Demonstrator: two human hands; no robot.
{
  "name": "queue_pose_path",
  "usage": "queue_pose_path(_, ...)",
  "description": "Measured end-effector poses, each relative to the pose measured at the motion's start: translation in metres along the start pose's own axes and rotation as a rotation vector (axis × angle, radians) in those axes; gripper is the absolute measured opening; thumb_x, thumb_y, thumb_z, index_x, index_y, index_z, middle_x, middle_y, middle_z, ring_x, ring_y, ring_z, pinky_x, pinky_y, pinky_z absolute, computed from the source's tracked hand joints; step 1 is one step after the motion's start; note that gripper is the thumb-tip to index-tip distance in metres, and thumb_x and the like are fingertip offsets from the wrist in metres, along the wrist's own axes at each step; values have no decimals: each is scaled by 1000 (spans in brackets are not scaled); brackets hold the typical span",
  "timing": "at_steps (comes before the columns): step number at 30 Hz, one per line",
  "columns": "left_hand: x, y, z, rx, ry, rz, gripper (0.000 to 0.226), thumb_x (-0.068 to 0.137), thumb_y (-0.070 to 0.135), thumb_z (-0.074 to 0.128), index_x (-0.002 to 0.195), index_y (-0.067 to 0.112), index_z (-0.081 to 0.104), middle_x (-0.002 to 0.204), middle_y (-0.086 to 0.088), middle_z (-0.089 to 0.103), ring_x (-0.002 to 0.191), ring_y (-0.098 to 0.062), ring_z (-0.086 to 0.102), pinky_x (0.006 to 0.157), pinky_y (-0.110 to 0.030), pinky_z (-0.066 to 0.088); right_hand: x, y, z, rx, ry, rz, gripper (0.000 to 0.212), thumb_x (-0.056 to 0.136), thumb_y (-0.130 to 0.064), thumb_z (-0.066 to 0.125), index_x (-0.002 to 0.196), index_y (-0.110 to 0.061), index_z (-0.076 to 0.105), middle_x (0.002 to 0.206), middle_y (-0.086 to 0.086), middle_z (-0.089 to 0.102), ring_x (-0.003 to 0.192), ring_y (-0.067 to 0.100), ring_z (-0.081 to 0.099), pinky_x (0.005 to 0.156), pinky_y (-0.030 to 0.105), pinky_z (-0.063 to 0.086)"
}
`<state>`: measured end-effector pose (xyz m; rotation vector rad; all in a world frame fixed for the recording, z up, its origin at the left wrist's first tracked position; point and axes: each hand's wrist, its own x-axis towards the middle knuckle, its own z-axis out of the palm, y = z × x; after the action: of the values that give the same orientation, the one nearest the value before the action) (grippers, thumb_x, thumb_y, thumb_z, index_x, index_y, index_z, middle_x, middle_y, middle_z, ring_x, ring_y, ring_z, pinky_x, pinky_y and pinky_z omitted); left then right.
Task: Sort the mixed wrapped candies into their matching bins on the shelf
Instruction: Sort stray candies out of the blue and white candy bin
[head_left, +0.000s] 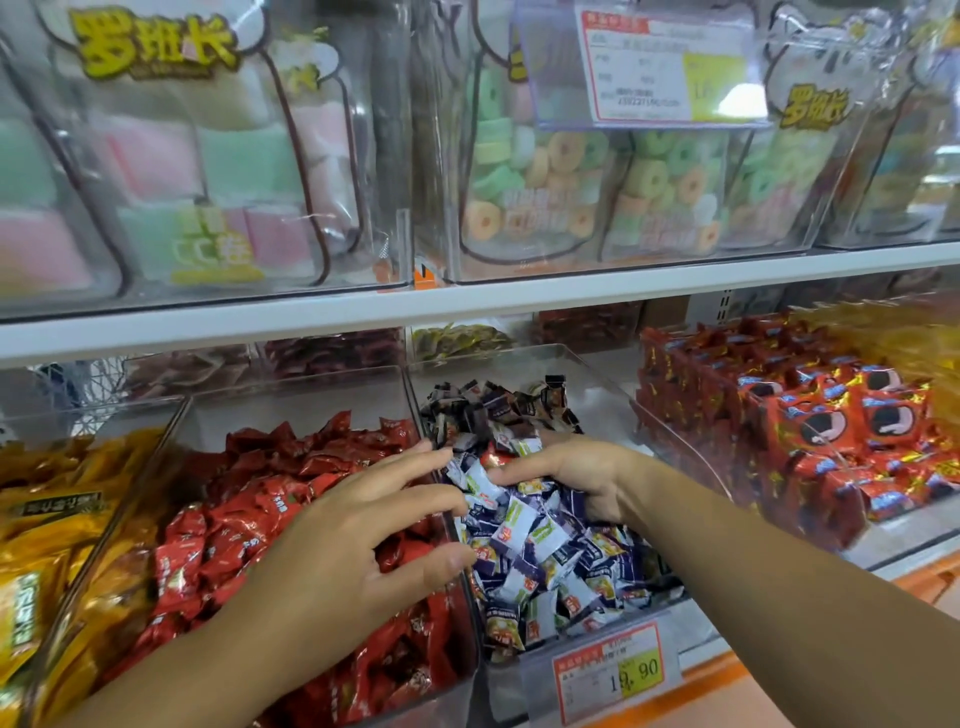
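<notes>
One wide-angle view, taken from the person's head, faces forward and slightly downward at a shop shelf (467, 304) from very close. The lower bins (597, 384) fill the near half of the frame; the upper bins (395, 156) lean overhead, bowed by the lens.

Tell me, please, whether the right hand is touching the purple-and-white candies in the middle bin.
Touching. The head view shows the right hand sunk into the purple-and-white candies, its fingers buried among the wrappers.
</notes>
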<state>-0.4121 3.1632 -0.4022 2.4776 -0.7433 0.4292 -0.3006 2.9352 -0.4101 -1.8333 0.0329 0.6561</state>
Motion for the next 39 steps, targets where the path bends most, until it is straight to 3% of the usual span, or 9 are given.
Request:
queue_pose_path(5, 0, 0, -1, -1, -4, -3, 49, 77, 84, 36, 113, 59, 56, 142, 49, 21, 134, 23, 11, 96, -4, 16, -15, -4, -7, 93, -41, -156, 46, 67, -3, 81, 111, -10, 68, 108, 11, 72, 107, 30, 65, 103, 52, 43)
queue_pose_path(9, 0, 0, -1, -14, 3, -9, 48, 76, 84, 37, 112, 58, 56, 141, 48, 23, 134, 24, 12, 96, -3, 16, -21, -7, -14, 32, 15, -244, 55, 58, -8, 86, 110, -10, 68, 103, 7, 73, 104, 26, 65, 102, 48, 45)
queue_pose_path(13, 0, 0, -1, -8, 3, -6, 50, 76, 83, 36, 112, 56, 58, 141, 48, 24, 133, 25, 11, 94, 5, 13, -36, -14, -17, -57, -30, -274, 37, 75, 1, 75, 108, -12, 66, 86, 12, 73, 61, 18, 64, 47, 22, 48)
queue_pose_path(19, -1, 1, -1, -2, 5, -12, 54, 75, 84, 34, 113, 55, 59, 141, 47, 26, 133, 25, 11, 94, 7, 11, -53, -20, -20, -247, 60, -344, 22, 74, -15, 81, 87, -22, 65, 86, -1, 74, 84, 12, 66, 80, 23, 43)
queue_pose_path(24, -2, 1, 0, 9, -3, -17, 56, 75, 84, 33, 116, 55, 58, 141, 48, 24, 132, 26, 9, 94, 4, 10, -70, -27, -29, -482, 36, -318, 11, 79, -21, 78, 85, -14, 71, 79, -4, 70, 74, 8, 63, 75, 18, 44)
queue_pose_path(28, -2, 1, 0, 6, -6, -23, 56, 76, 84, 33, 118, 55, 57, 140, 50, 22, 132, 26, 9, 93, 7, 9, -71, -26, -29, -548, 102, -356, 32, 75, -23, 81, 104, -30, 69, 108, -8, 66, 89, 5, 63, 81, 18, 47)
queue_pose_path(33, -1, 4, -1, 22, -23, -38, 59, 74, 86, 28, 119, 57, 54, 140, 50, 20, 132, 26, 5, 98, -1, 9, -66, -17, -14, -759, -3, -352, 46, 76, -28, 81, 116, -41, 63, 111, -19, 58, 99, 9, 60, 89, 27, 51)
queue_pose_path(37, -2, 5, -1, 14, -33, -46, 62, 74, 86, 27, 122, 56, 53, 139, 50, 18, 132, 27, 4, 99, -3, 5, -62, -14, -4, -820, 58, -401, 24, 82, -26, 75, 106, -25, 73, 94, -13, 64, 78, -2, 59, 75, 13, 48)
queue_pose_path(39, -2, 6, -1, 20, -42, -46, 62, 74, 85, 26, 123, 57, 52, 140, 50, 17, 132, 27, 1, 97, 0, 2, -65, -19, -8, -844, 112, -401, 13, 87, -36, 69, 98, -31, 74, 90, -11, 69, 81, 6, 64, 77, 22, 51)
